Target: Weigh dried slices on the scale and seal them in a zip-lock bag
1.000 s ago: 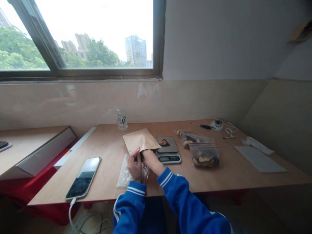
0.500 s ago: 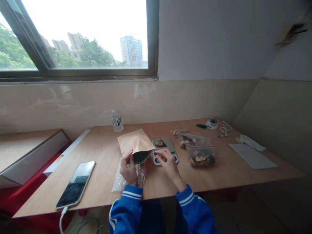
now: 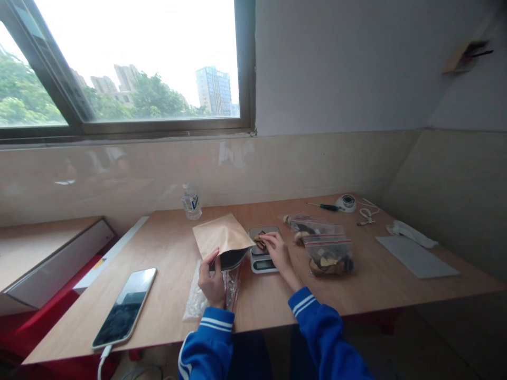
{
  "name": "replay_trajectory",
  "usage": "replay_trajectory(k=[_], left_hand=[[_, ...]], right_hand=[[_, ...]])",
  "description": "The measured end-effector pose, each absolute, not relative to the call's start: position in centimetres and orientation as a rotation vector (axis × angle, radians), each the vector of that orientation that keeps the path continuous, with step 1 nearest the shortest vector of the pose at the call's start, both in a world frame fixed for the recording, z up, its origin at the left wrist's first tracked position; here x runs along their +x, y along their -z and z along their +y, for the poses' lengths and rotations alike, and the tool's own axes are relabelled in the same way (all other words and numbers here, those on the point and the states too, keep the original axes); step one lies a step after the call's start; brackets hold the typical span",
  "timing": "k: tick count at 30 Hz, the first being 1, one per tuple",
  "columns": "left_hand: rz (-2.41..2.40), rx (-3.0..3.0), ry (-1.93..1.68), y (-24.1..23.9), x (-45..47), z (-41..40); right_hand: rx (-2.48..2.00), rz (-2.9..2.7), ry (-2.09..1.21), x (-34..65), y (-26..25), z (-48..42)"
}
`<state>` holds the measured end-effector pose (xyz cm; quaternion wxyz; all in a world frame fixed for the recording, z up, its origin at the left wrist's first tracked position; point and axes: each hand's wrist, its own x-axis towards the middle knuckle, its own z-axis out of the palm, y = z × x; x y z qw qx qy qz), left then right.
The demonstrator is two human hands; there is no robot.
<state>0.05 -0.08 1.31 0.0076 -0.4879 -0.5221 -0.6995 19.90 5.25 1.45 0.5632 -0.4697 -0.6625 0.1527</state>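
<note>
My left hand (image 3: 212, 279) is closed on the lower edge of a brown kraft paper bag (image 3: 222, 235), thumb on the front. The bag is tilted, its dark mouth gaping toward me and to the right. My right hand (image 3: 278, 252) reaches over a small kitchen scale (image 3: 264, 265), fingers pinched at a brown dried mushroom slice (image 3: 260, 240) on its metal plate. The fingertips partly cover the slice. Below the paper bag lies a clear plastic bag (image 3: 194, 295) with red zip strips.
Right of the scale stand zip bags of dried pieces (image 3: 328, 256). Farther back lie a screwdriver (image 3: 328, 207) and a white dome camera (image 3: 347, 203). A water bottle (image 3: 191, 203) stands behind the paper bag. A charging phone (image 3: 124, 306) lies left, a white sheet (image 3: 415, 257) right.
My right hand has moved forward from beside the bag's mouth to the slice on the scale plate, uncovering the scale's display. My left hand keeps its hold. The view has shifted slightly.
</note>
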Motion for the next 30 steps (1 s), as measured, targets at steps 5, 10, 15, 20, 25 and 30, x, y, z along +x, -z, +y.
replay_trajectory(k=[5,10,15,20,25,30], left_hand=[[-1.615,-1.537,2.210,-1.3,0.1,-0.1],[-1.626,-1.544,2.228,-1.3,0.2,0.0],[-1.623,-1.565,2.190,-1.2,0.0,0.1],[-1.619,-1.567,2.183,-1.1,0.0,0.1],[-1.631,-1.579,2.179,-1.1,0.1,0.2],[-1.608,-1.590,2.199,-1.1,0.1,0.1]], right_hand=[[-1.305,-1.604,-0.267,22.0,-2.1,7.0],[-1.403,-1.780,-0.279,23.1,-2.0,8.7],[-1.532,-1.812,-0.221,22.6,-1.5,8.3],[-1.614,-1.750,-0.142,22.4,-1.5,8.3],[-1.632,-1.648,-0.109,23.0,-1.8,9.1],[-1.554,-1.607,-0.128,23.5,-2.3,9.7]])
